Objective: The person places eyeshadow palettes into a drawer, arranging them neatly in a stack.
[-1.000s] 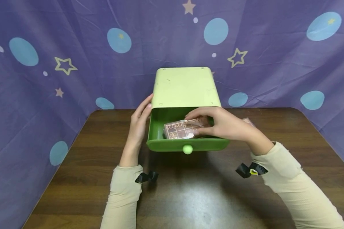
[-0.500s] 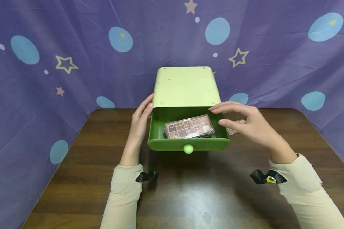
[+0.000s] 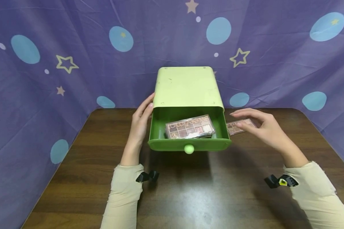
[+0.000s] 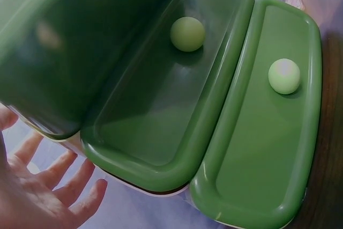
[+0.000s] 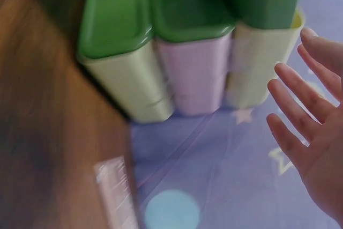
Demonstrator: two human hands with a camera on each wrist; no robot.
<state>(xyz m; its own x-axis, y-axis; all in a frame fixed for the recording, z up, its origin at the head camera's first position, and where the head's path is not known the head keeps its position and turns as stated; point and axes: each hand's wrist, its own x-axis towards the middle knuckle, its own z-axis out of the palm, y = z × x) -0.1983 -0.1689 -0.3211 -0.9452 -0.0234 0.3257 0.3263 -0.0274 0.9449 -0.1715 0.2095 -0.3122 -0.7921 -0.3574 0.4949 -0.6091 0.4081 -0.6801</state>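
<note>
A stacked drawer unit (image 3: 187, 86) with a pale green top stands at the back of the table, its green top drawer (image 3: 163, 145) pulled out. In that drawer lies a clear-lidded eyeshadow palette (image 3: 190, 127), slightly tilted; something dark shows under its edge. My left hand (image 3: 139, 124) rests along the unit's left side, fingers extended. To the right of the drawer, my right hand (image 3: 265, 130) hovers with thumb and fingers apart, holding nothing. Another eyeshadow palette (image 3: 233, 128) lies on the table beneath those fingers, partly covered by the thumb in the head view.
Two closed lower drawers with round knobs (image 4: 284, 76) appear in the left wrist view. The unit's middle section (image 5: 195, 73) is pink. Behind the wooden table (image 3: 83, 178) hangs a purple patterned curtain (image 3: 172, 41).
My right hand has let go of the palette in the drawer and moved right, over the palette on the table. My left hand stays on the unit's side.
</note>
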